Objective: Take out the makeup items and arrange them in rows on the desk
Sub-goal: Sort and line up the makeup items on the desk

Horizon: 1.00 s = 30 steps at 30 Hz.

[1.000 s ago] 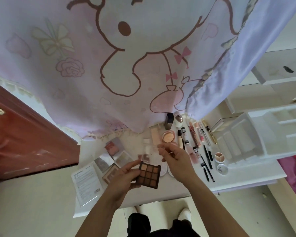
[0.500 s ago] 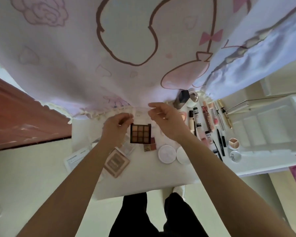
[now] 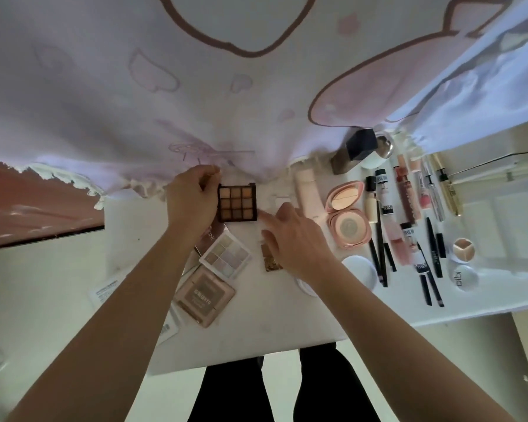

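We work at a white worktop [image 3: 256, 324]. Nearest lies a pale lilac nine-pan palette [image 3: 226, 255], just below our hands. Nudged too hard, the dark square eyeshadow palette of tan pans [image 3: 237, 202], at centre frame, could slide under the pale cartoon-print curtain [image 3: 195, 102] behind it. Our left hand [image 3: 189, 205] grips its left edge, fingers [image 3: 201, 178] curled; our right hand [image 3: 290, 236] stretches a straight forefinger to its lower right corner.

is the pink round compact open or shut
Open: the pink compact lies flat on the desk with its lid folded back, both inner faces showing.
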Available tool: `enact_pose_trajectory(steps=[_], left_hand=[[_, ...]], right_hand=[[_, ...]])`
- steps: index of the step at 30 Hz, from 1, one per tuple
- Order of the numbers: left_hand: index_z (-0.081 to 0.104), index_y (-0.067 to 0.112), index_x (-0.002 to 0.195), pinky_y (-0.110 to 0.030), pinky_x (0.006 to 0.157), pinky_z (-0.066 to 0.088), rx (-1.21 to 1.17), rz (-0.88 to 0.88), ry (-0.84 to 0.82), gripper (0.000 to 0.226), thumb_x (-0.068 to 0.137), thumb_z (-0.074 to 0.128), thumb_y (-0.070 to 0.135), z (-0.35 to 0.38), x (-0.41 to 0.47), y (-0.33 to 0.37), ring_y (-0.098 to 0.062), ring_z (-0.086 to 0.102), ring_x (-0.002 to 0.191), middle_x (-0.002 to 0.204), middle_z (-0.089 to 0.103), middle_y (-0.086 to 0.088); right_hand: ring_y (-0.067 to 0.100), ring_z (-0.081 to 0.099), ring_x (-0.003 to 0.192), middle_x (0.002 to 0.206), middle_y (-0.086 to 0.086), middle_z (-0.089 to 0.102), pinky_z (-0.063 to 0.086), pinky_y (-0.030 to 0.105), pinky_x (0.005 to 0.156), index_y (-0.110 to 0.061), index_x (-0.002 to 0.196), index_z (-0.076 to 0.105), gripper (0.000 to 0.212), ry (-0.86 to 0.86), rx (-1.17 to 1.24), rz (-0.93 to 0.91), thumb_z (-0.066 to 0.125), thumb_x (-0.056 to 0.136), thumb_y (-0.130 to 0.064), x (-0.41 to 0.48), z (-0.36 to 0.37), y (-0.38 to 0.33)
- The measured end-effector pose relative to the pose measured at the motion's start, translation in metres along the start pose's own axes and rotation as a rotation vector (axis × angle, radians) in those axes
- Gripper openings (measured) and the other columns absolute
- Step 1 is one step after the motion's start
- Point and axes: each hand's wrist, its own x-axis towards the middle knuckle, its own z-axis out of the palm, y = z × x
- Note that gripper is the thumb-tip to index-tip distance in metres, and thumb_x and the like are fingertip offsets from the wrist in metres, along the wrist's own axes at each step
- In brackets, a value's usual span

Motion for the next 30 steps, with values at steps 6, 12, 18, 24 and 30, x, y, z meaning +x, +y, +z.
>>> enact_pose_trajectory(steps=[6,12,18,24,30], left_hand=[[0.072,0.018,0.114,-0.027,0.089,0.051,0.041,0.054,0.018,0.023,0.096,0.059,0.022,0.015,0.008,-0.009,-0.014,0.067,0.093,0.106,0.074,-0.001],[0.072,0.015,0.115,-0.015,0.086,0.041,0.069,0.072,0.035,0.023,0.097,0.057,0.021,0.028,0.01,-0.014,-0.004,0.059,0.089,0.107,0.074,-0.001],[0.073,0.016,0.114,-0.033,0.089,0.051,0.143,0.14,0.05,0.025,0.096,0.058,0.023,0.038,0.011,-0.021,-0.023,0.067,0.088,0.101,0.075,-0.004],[0.072,0.017,0.115,-0.038,0.09,0.05,0.219,0.112,-0.014,0.029,0.095,0.056,0.03,0.04,0.01,-0.026,-0.029,0.065,0.095,0.098,0.075,-0.005],[0.071,0.018,0.114,-0.027,0.082,0.043,0.082,0.14,0.162,0.024,0.097,0.057,0.027,0.007,-0.016,-0.021,-0.013,0.059,0.088,0.102,0.068,0.01]], right_hand=[[0.029,0.061,0.099,0.112,0.009,0.056,0.055,0.038,0.066,-0.024,0.135,0.055,0.037,0.109,0.135,0.033,0.054,0.098,-0.025,-0.003,0.012,0.009],[0.032,0.062,0.092,0.106,0.01,0.059,0.054,0.039,0.064,-0.021,0.111,0.068,0.019,0.168,0.134,0.052,0.061,0.094,-0.018,-0.001,0.018,0.02],[0.032,0.062,0.091,0.108,0.011,0.06,0.056,0.043,0.069,-0.018,0.112,0.07,0.021,0.186,0.134,0.066,0.062,0.093,-0.015,-0.006,0.023,0.028],[0.032,0.063,0.096,0.113,0.011,0.061,0.056,0.044,0.079,-0.015,0.119,0.067,0.029,0.224,0.165,0.152,0.064,0.093,-0.027,-0.015,0.025,0.025],[0.027,0.06,0.099,0.112,0.007,0.062,0.054,0.041,0.082,-0.017,0.116,0.067,0.031,0.202,0.25,0.129,0.067,0.09,-0.034,-0.027,0.035,0.0]])
